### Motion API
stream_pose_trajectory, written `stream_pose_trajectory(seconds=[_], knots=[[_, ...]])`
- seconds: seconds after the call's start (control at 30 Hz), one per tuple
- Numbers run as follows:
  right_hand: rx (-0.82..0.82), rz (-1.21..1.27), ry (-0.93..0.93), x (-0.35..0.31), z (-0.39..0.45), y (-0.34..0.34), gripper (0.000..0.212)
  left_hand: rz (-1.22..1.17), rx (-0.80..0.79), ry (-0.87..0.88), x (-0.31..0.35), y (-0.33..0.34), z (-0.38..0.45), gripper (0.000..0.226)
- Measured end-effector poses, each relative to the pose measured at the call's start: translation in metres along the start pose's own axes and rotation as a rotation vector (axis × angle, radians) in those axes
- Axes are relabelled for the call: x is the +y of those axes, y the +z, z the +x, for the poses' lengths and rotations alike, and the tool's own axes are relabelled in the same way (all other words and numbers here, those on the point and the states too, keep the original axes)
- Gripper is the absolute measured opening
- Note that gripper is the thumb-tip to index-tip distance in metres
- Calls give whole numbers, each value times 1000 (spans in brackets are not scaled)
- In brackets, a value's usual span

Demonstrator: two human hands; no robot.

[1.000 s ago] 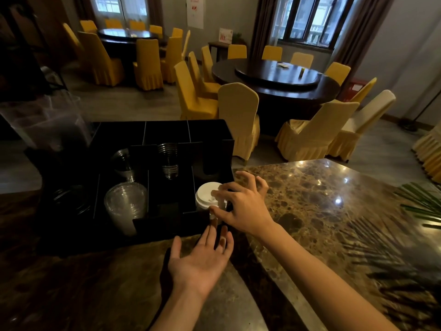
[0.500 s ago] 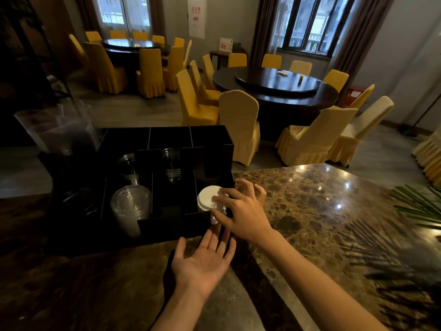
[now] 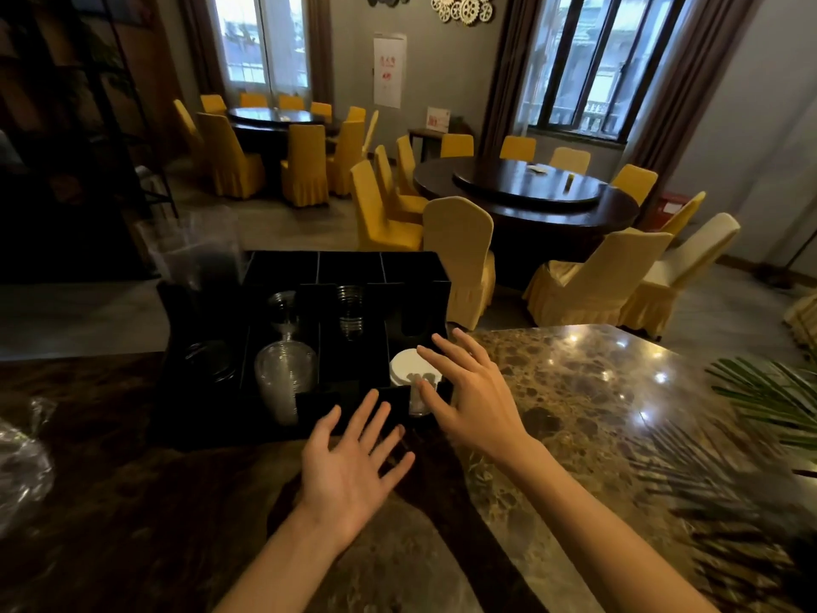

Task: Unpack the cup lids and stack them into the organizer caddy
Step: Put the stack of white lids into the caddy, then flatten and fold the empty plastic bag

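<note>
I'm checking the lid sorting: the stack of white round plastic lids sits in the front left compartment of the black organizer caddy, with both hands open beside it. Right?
Not quite. In the head view the stack of white round plastic lids sits in the front right compartment of the black organizer caddy; clear lids fill the compartments to its left. The left hand and right hand are indeed open beside it.

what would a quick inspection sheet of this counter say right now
surface: brown marble countertop, glossy.
job's things: white plastic cup lids stacked in the front right slot of the black compartmented caddy; clear domed lids in the slot to their left.
clutter: crumpled clear plastic bag at left edge.
grippers: left hand open, empty; right hand open beside the white lids.
cables: nothing seen.
surroundings: yellow-covered chairs, round dark tables.
</note>
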State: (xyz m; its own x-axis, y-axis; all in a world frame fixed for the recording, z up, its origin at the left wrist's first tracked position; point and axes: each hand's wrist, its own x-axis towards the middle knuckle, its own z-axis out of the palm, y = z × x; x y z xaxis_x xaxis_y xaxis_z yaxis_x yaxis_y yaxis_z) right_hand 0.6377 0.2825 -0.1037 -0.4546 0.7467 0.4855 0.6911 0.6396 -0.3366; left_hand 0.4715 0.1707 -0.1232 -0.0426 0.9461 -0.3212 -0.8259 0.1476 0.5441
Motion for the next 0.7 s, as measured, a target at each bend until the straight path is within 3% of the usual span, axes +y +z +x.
stream_pose_trajectory(seconds=[0.17,0.47,0.6,0.7], knots=[[7,93,-80,-36,0,0,56,530,-4,248,45,-15,-35,47],[-49,235,-201,-141,17,37,59,1192,81,562,153,-83,-121,50],[-122,294,-232,-197,25,68,59,1402,218,705,210,-121,-165,63],[-209,337,-228,-240,33,92,59,1542,379,774,253,-148,-193,60]])
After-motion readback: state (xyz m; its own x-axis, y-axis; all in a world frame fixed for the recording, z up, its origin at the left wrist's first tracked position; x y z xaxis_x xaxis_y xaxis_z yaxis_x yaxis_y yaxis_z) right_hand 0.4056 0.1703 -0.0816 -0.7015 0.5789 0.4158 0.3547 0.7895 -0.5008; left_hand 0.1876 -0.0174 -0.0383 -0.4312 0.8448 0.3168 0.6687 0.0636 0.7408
